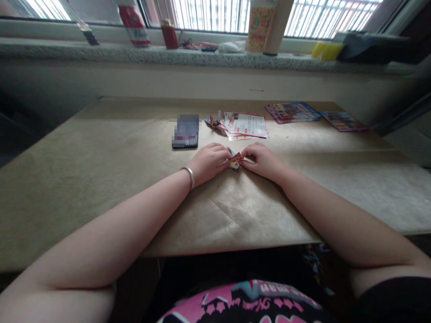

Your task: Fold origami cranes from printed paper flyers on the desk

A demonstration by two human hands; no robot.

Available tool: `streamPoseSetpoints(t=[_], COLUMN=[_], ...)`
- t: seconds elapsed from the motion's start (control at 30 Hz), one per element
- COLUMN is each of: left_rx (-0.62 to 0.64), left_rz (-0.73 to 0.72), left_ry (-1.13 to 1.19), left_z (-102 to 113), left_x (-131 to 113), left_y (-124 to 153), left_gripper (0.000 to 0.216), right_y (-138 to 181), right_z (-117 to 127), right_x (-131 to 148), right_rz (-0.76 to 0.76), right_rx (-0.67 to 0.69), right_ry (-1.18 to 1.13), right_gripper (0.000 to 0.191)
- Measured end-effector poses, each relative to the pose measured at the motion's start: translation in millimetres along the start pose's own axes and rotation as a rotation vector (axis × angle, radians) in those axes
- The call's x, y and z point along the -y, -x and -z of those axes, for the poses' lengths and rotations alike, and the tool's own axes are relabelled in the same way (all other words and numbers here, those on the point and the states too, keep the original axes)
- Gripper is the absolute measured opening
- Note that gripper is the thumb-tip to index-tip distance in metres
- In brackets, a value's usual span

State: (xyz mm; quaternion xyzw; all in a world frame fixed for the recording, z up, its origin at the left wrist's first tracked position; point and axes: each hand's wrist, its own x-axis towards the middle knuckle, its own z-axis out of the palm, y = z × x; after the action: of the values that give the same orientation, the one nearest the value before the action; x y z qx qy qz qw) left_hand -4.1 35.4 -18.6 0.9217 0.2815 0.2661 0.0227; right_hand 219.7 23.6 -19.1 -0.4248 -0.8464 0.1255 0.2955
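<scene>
Pinching a small multicoloured folded paper piece (235, 165) with bare left hand (210, 159) and bare right hand (263, 160), over a beige-covered table (101, 179). Beyond the paper piece: to its left, a flat black rectangular object (186, 131); slightly right, white red-edged printed sheets (249, 125); farther right, glossy blue-red printed cards (294, 112).

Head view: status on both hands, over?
Left hand, right hand: both pinching small printed paper. Paper partly hidden. Printed sheets, dark slab beyond, not blocking.
</scene>
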Motion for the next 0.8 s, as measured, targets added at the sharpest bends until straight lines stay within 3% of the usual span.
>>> streamPoseSetpoints(t=[0.1, 0.37, 0.8], left_rx=[0.011, 0.050, 0.139], left_rz=[-0.019, -0.038, -0.058], left_ry=[-0.012, 0.013, -0.036], left_z=[-0.6, 2.5, 12.8], left_x=[0.3, -0.9, -9.9], left_y=[0.6, 3.8, 4.7], left_gripper=[0.015, 0.018, 0.027], right_y=[-0.8, 0.6, 4.3], right_z=[2.4, 9.2, 17.3], right_x=[-1.1, 0.0, 10.6], right_rz=[0.104, 0.197, 0.186], right_rx=[0.027, 0.082, 0.173], right_ry=[0.058, 0.076, 0.159], right_gripper=[0.006, 0.016, 0.028])
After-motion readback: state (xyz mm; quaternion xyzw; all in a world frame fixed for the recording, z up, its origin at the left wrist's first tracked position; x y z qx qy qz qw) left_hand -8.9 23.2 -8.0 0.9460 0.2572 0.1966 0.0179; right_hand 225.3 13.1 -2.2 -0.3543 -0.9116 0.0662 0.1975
